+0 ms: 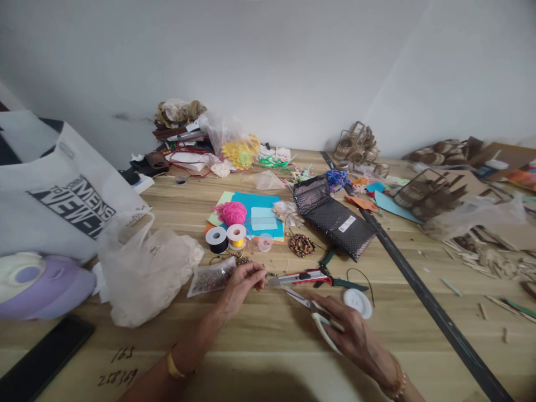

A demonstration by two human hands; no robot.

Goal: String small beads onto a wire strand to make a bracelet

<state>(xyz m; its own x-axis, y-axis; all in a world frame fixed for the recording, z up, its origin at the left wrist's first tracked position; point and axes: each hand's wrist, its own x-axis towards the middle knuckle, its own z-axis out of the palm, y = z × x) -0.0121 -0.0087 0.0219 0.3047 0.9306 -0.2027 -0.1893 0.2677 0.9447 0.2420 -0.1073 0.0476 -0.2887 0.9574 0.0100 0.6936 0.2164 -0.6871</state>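
White-handled scissors (311, 306) are gripped by the curled fingers of the right hand (345, 324), their blades pointed toward the left hand (245, 280). There, thumb and fingertips are pressed together (anything pinched between them is too small to tell). Beside the left hand, a clear bag of beads (211, 277) is seen; near the scissors, a red utility knife (307, 276) and a white spool (358, 303).

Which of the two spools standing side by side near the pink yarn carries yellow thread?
The right-hand spool is the yellow one; the left-hand spool beside it is wound with black instead.
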